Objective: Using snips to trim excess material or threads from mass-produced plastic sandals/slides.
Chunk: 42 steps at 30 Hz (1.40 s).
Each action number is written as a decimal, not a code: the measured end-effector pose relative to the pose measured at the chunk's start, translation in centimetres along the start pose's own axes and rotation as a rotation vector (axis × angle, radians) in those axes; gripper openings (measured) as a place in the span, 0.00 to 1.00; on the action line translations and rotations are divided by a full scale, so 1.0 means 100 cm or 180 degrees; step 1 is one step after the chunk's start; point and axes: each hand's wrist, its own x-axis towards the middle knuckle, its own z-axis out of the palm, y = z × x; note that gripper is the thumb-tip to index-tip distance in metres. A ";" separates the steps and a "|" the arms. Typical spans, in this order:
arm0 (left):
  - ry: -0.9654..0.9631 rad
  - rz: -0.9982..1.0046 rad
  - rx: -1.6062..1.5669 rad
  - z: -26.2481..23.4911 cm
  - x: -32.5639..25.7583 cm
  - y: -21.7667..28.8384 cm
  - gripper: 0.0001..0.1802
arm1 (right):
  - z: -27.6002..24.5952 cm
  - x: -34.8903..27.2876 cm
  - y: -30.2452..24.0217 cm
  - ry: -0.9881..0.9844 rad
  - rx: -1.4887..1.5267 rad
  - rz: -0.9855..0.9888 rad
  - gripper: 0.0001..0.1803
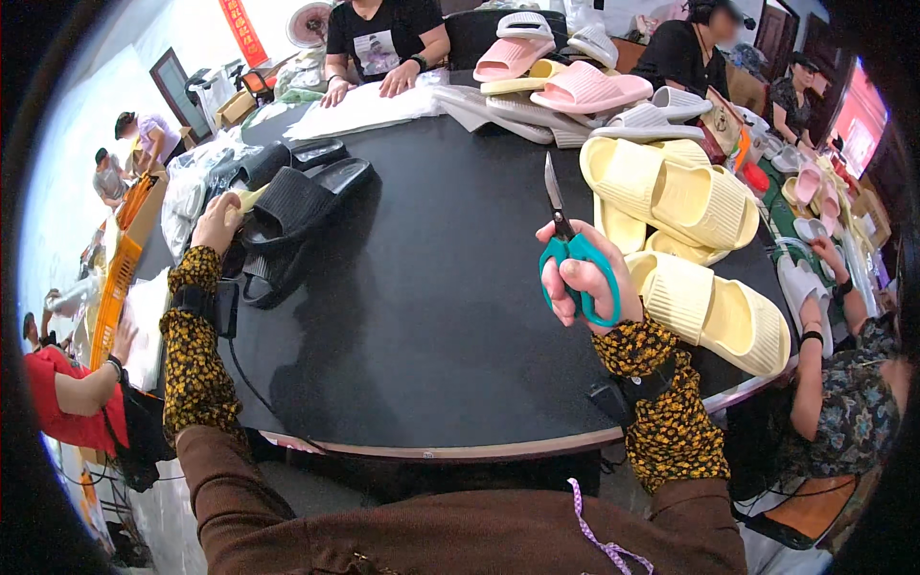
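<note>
My right hand (599,278) grips a pair of scissors (554,196) with teal loop handles, the blades pointing away from me and looking closed. Beside it on the right lie several pale yellow ribbed slippers (714,311), some overlapping. At the table's left, my left hand (218,222) has its fingers closed on a small pale yellow piece (251,198), whose kind I cannot make out. Just right of that hand sits a group of black ribbed slippers (287,206), partly stacked.
More slippers in pink, white and grey (585,91) are heaped at the far right. Clear plastic bags (196,187) lie on the left. Across the black table (431,287) a person rests both hands on white sheets (369,113). Other people work at both sides.
</note>
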 end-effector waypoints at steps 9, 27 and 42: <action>0.0437 -0.0358 -0.0188 0.031 0.006 0.062 0.17 | 0.001 -0.001 -0.003 -0.0069 -0.0015 0.0025 0.18; -0.0568 0.0084 -0.4090 0.055 0.013 0.369 0.16 | -0.003 -0.002 -0.004 0.0095 0.0027 -0.0186 0.20; -0.0546 0.1148 -0.3131 0.051 -0.031 0.366 0.07 | -0.007 0.000 -0.004 0.0128 0.0185 -0.0125 0.18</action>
